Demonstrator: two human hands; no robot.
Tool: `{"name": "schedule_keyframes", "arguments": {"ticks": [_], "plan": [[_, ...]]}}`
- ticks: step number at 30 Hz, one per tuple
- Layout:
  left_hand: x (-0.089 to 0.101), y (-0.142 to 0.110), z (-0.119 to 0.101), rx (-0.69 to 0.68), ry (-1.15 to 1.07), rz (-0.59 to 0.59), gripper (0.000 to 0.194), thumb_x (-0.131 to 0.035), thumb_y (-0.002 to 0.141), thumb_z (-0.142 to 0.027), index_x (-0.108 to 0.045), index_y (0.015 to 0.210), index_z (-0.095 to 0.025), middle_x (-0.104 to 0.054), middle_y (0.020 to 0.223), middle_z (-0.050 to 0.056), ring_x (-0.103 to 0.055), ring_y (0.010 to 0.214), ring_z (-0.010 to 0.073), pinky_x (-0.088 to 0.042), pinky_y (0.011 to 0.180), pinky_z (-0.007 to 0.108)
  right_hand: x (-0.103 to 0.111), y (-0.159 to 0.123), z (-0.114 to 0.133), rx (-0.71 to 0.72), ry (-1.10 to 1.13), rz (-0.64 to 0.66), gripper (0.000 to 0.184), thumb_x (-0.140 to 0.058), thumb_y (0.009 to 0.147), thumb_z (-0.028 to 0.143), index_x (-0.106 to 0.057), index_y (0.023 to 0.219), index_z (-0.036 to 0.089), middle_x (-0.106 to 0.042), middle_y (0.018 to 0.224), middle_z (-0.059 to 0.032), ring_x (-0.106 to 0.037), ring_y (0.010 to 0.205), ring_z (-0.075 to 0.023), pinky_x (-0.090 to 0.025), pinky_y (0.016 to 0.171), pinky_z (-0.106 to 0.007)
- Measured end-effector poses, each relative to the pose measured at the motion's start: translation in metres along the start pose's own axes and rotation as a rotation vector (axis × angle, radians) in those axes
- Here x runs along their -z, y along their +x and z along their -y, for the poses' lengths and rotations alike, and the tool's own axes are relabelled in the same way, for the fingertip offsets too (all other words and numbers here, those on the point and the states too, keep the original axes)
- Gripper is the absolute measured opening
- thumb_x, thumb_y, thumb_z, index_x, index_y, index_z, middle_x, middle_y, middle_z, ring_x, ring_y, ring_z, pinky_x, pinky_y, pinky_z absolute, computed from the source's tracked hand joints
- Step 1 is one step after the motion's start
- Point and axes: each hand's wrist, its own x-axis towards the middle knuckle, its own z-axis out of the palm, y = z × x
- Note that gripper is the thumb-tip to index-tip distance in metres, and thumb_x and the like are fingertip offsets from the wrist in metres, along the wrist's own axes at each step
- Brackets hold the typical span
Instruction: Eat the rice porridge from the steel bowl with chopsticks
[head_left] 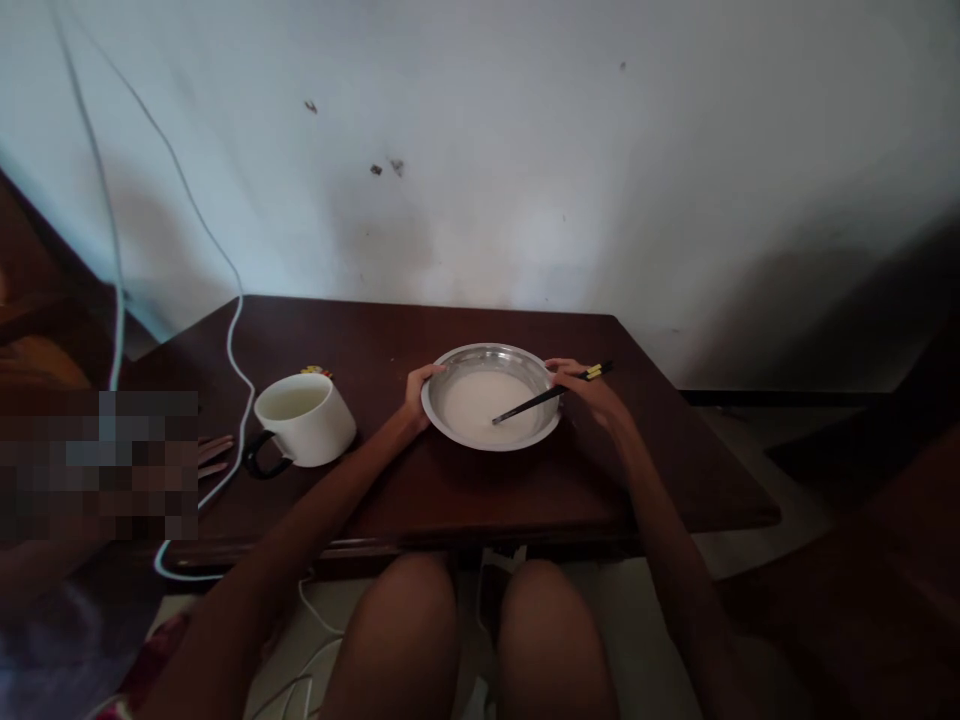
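Observation:
A round metal bowl (491,440) is on the dark brown table, with a milky white liquid (480,395) inside. My left hand (418,395) grips the bowl's left rim, thumb over the edge. On the other side, my right hand (589,390) is closed around black chopsticks (532,402) with yellow bands near their upper ends. Their lower tips reach into the white liquid. The fingers of my right hand also lie against the bowl's right rim.
A large white mug (326,430) with a black handle stands left on the table (450,500). A white cable (238,360) runs down across the table's left side. Another person's fingers (215,457) rest near it. Behind the table rises a pale wall (480,180).

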Motion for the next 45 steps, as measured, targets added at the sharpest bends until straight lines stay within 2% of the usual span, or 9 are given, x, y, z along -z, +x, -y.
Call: {"name": "schedule_keyframes", "arguments": {"ticks": [7, 12, 16, 21, 27, 34, 37, 41, 45], "plan": [[-0.005, -0.007, -0.007, 0.065, 0.026, -0.025, 0.022, -0.059, 0.071, -0.026, -0.074, 0.081, -0.014, -0.072, 0.066, 0.008, -0.068, 0.093, 0.0343, -0.054, 0.084, 0.044, -0.03, 0.026, 0.003, 0.028, -0.038, 0.055, 0.02, -0.075, 0.074, 0.042, -0.072, 0.065, 0.024, -0.072, 0.108, -0.0072, -0.059, 0.122, -0.0272, -0.031, 0.12, -0.047], [-0.008, -0.01, -0.007, 0.074, -0.004, -0.044, 0.018, -0.065, 0.066, -0.028, -0.072, 0.074, -0.014, -0.07, 0.06, 0.007, -0.069, 0.079, 0.0299, -0.055, 0.073, 0.037, 0.004, 0.029, 0.006, -0.015, -0.053, 0.027, 0.026, -0.072, 0.075, 0.045, -0.069, 0.065, 0.022, -0.071, 0.107, -0.0086, -0.058, 0.123, -0.0277, -0.035, 0.117, -0.048], [-0.013, -0.015, -0.008, 0.067, -0.033, -0.046, 0.015, -0.068, 0.063, -0.027, -0.071, 0.072, -0.016, -0.069, 0.056, 0.006, -0.071, 0.078, 0.0291, -0.056, 0.073, 0.035, 0.032, 0.011, 0.02, -0.07, -0.092, 0.165, 0.027, -0.073, 0.075, 0.048, -0.071, 0.069, 0.022, -0.067, 0.124, -0.0068, -0.055, 0.128, -0.027, -0.037, 0.115, -0.048], [-0.018, -0.018, -0.01, 0.05, -0.027, -0.098, 0.013, -0.065, 0.066, -0.025, -0.071, 0.074, -0.016, -0.069, 0.056, 0.006, -0.072, 0.083, 0.0309, -0.059, 0.076, 0.036, 0.015, 0.003, 0.03, -0.022, -0.11, 0.352, 0.029, -0.072, 0.077, 0.053, -0.074, 0.072, 0.025, -0.063, 0.131, -0.005, -0.052, 0.132, -0.0276, -0.038, 0.115, -0.049], [-0.022, -0.022, -0.01, 0.059, -0.013, -0.129, 0.01, -0.062, 0.071, -0.025, -0.068, 0.069, -0.018, -0.066, 0.053, 0.003, -0.073, 0.082, 0.0288, -0.06, 0.077, 0.036, -0.011, 0.01, 0.014, 0.062, -0.162, 0.154, 0.025, -0.07, 0.08, 0.051, -0.072, 0.074, 0.026, -0.07, 0.111, -0.0054, -0.058, 0.124, -0.0269, -0.034, 0.118, -0.052], [-0.024, -0.021, -0.011, 0.047, 0.01, -0.177, 0.01, -0.061, 0.073, -0.023, -0.07, 0.072, -0.019, -0.067, 0.055, 0.004, -0.073, 0.081, 0.0276, -0.06, 0.074, 0.034, 0.018, 0.01, 0.019, 0.012, -0.126, -0.021, 0.021, -0.07, 0.079, 0.04, -0.069, 0.066, 0.024, -0.07, 0.1, -0.0057, -0.062, 0.116, -0.0264, -0.043, 0.111, -0.049], [-0.026, -0.021, -0.012, 0.08, 0.02, -0.189, 0.014, -0.058, 0.074, -0.02, -0.071, 0.078, -0.019, -0.067, 0.055, 0.004, -0.073, 0.082, 0.0276, -0.061, 0.074, 0.034, 0.026, 0.005, 0.027, -0.029, -0.083, 0.089, 0.025, -0.071, 0.078, 0.044, -0.07, 0.064, 0.024, -0.071, 0.101, -0.0043, -0.061, 0.118, -0.0259, -0.045, 0.109, -0.047], [-0.026, -0.019, -0.011, 0.072, 0.059, -0.24, 0.012, -0.058, 0.075, -0.019, -0.069, 0.074, -0.016, -0.063, 0.051, 0.002, -0.072, 0.081, 0.0257, -0.061, 0.076, 0.033, 0.019, 0.0, 0.033, 0.026, -0.126, 0.281, 0.027, -0.073, 0.079, 0.051, -0.074, 0.072, 0.026, -0.069, 0.115, -0.003, -0.059, 0.123, -0.0254, -0.044, 0.111, -0.046], [-0.025, -0.018, -0.009, 0.036, 0.074, -0.23, 0.011, -0.058, 0.076, -0.019, -0.067, 0.076, -0.013, -0.067, 0.058, 0.003, -0.071, 0.096, 0.0264, -0.059, 0.089, 0.038, 0.007, 0.001, 0.029, 0.118, -0.21, 0.304, 0.023, -0.072, 0.083, 0.048, -0.074, 0.076, 0.027, -0.067, 0.122, -0.0013, -0.053, 0.132, -0.0238, -0.036, 0.118, -0.046]]}}
